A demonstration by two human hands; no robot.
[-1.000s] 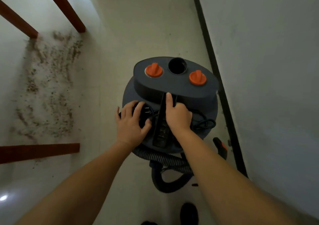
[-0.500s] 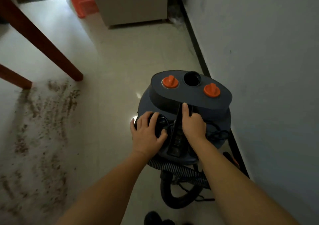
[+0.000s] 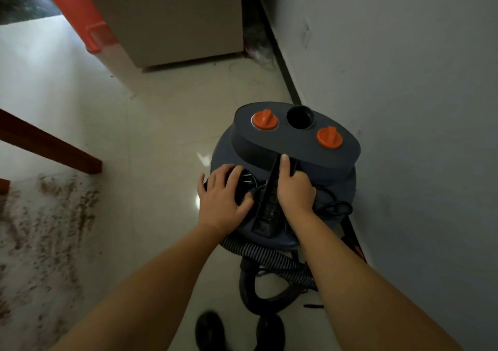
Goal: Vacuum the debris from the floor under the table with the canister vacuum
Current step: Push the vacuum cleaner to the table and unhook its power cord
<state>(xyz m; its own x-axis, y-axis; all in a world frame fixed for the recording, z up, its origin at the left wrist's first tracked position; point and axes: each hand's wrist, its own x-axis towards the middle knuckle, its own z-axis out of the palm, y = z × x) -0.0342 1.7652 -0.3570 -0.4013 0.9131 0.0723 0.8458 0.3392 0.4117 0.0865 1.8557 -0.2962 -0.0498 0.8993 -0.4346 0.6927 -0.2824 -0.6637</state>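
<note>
Both hands on vacuum (image 3: 285,145) top, by wall (image 3: 404,108). L hand (image 3: 223,199) curled on black cord bundle (image 3: 242,186); R hand (image 3: 295,189) gripping handle (image 3: 269,202), forefinger straight. Debris (image 3: 45,229) on floor (image 3: 161,135) left, near table leg (image 3: 51,145).

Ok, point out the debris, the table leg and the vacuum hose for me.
debris (image 3: 48,229), head view, middle of the scatter.
table leg (image 3: 51,145), head view, mid-length.
vacuum hose (image 3: 269,260), head view, ribbed section.

Both forearms are bare to the frame's near edge, with no sleeves, watch or rings showing on the left hand (image 3: 225,198) or right hand (image 3: 295,189). Near, two dark rounded shoes (image 3: 210,330), blurred.
</note>
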